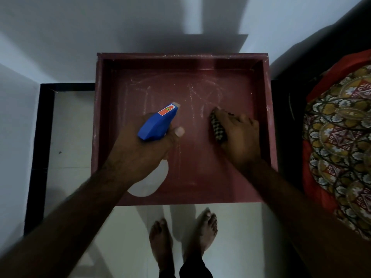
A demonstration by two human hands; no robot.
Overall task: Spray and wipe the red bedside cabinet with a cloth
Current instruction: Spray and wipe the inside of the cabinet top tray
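Nearest the camera, two bare feet stood on the pale floor just before the front edge of the cabinet, close enough for both arms to reach over its sunken red top. Over the front-left part of that top the left hand gripped the sprayer by its neck, thumb wrapped round to the right side; the fingers on the trigger were hidden under the blue head, so whether they were squeezing could not be told. The nozzle pointed toward the back-right, probably so mist would fall on the dusty patch ahead of the cloth. Right of centre, the right hand pressed that checked cloth flat to the top, fingers close together and bent over it, a hold that suited scrubbing. White smears marked the top toward the back, so wiping looked unfinished. Beyond rose the cabinet's back rim, set against the wall; a patterned bedcover lay past the right edge.
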